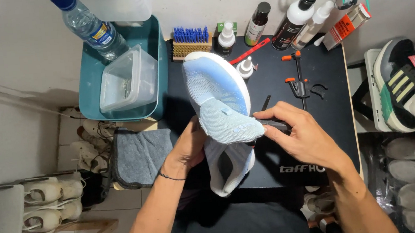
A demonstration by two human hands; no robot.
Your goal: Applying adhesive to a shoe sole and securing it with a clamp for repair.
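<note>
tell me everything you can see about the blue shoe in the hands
The shoe is a light blue knit sneaker with a white sole edge and a grey heel collar. It is held above the black mat, toe pointing away, heel toward the person. Its wide tongue flap is folded over the middle. The left hand cups its side from below; the right hand presses a thin dark tool against the flap's edge. No laces show.

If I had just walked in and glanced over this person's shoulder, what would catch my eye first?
First, the pale blue knit sneaker with a white sole, held up at the centre over the black work table: the left hand grips it from beneath while the right hand presses a thin dark tool against its side. Next, the row of spray and dropper bottles along the wall, and the teal plastic tub on the left.
</note>
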